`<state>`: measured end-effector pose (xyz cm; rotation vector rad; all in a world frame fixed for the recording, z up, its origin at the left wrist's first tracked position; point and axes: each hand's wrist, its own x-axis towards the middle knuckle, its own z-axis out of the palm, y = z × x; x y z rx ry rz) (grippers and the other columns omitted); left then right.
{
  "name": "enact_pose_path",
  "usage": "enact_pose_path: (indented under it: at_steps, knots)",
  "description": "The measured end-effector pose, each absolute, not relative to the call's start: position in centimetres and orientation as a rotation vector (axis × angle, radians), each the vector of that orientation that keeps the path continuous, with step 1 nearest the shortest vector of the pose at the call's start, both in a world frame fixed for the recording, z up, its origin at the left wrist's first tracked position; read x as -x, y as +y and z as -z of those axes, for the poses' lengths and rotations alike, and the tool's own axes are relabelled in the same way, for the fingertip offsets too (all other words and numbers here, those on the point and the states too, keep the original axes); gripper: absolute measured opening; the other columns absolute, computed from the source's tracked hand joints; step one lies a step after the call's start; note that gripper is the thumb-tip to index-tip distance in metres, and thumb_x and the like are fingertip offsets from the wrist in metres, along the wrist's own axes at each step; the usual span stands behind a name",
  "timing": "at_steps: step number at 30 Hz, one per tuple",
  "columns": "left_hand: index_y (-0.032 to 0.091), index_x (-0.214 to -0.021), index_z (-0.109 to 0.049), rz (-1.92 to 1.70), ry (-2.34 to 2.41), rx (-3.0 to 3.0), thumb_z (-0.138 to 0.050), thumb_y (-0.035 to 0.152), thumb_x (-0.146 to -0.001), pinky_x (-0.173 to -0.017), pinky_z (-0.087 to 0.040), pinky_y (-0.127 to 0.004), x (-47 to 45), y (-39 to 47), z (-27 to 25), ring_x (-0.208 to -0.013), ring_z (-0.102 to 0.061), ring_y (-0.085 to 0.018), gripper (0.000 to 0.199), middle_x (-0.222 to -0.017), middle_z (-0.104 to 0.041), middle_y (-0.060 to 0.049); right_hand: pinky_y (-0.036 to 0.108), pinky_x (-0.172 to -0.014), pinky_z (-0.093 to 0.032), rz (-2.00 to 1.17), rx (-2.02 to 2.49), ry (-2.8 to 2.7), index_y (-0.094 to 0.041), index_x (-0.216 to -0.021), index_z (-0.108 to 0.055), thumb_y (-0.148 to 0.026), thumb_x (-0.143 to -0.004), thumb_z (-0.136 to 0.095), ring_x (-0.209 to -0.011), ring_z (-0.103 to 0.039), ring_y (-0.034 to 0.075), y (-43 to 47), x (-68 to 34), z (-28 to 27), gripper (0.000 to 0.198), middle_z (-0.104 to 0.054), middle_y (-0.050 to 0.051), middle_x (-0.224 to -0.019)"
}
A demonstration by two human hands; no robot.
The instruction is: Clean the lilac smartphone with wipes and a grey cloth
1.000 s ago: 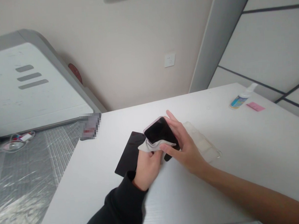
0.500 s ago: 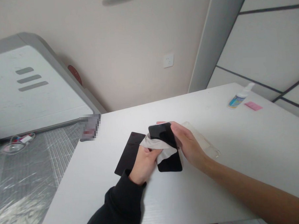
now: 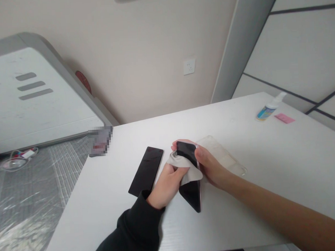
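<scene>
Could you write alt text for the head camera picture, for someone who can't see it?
Two hands work over a white table: the right hand holds a black smartphone tilted on edge while the left hand presses a grey cloth against its screen. A flat black rectangular panel lies beside them.

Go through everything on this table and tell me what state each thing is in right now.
Phone: screen dark, lifted, tilted on edge, held by right hand.
Cloth: crumpled, pressed on the phone by left hand.
Black panel: lying flat on the table.
Clear case: empty, lying flat.
Spray bottle: lying on its side.
</scene>
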<state>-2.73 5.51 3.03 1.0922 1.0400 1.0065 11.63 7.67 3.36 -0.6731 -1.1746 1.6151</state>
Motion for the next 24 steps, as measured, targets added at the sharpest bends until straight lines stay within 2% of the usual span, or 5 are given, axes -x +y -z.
enact_pose_path:
  at_steps: [5,8,12,20,24]
  knots:
    - [0.022,-0.126,-0.064,-0.929,1.031,-1.428,-0.050,0.055,-0.098,-0.125,-0.028,-0.046,2.1,4.6,-3.7,-0.139,-0.051,-0.030,0.046,-0.120,-0.072,-0.010,0.040,-0.091,-0.053,-1.432,0.807,-1.189,-0.025,-0.104,-0.069,-0.080,-0.075,-0.068,-0.092,-0.065,0.024,7.2,-11.4,-3.5,0.063,-0.070,0.006,-0.100]
    - [0.023,-0.137,-0.058,-0.905,0.973,-1.512,-0.043,0.055,-0.102,-0.124,-0.031,-0.044,1.6,3.9,-4.1,-0.144,-0.047,-0.028,0.050,-0.126,-0.070,-0.011,0.041,-0.087,-0.054,-1.314,0.861,-1.207,-0.026,-0.107,-0.071,-0.082,-0.076,-0.065,-0.094,-0.066,0.026,6.7,-11.4,-3.7,0.064,-0.072,0.007,-0.103]
    - [0.026,-0.145,-0.052,-0.857,0.893,-1.663,-0.036,0.045,-0.105,-0.123,-0.035,-0.045,1.1,3.4,-4.4,-0.145,-0.045,-0.027,0.046,-0.133,-0.067,-0.012,0.047,-0.110,-0.045,-1.110,0.892,-1.198,-0.028,-0.103,-0.075,-0.084,-0.079,-0.059,-0.121,-0.061,0.030,6.4,-11.4,-4.1,0.063,-0.070,0.008,-0.123]
    - [0.032,-0.162,-0.018,-0.952,0.704,-2.149,-0.049,0.037,-0.102,-0.128,-0.012,-0.060,0.6,3.7,-3.5,-0.157,-0.020,-0.036,0.067,-0.168,-0.029,-0.010,0.053,-0.124,-0.032,-1.259,0.955,-0.954,-0.027,-0.114,-0.071,-0.079,-0.082,-0.060,-0.135,-0.054,0.034,6.1,-11.0,-4.0,0.062,-0.067,0.008,-0.134]
    - [0.027,-0.162,-0.020,-0.867,0.734,-2.073,-0.054,0.039,-0.099,-0.128,-0.014,-0.059,0.6,3.7,-3.8,-0.154,-0.027,-0.037,0.073,-0.165,-0.036,-0.012,0.051,-0.125,-0.032,-1.336,0.976,-0.946,-0.028,-0.121,-0.067,-0.081,-0.086,-0.053,-0.138,-0.052,0.032,5.6,-10.8,-3.8,0.064,-0.065,0.006,-0.138]
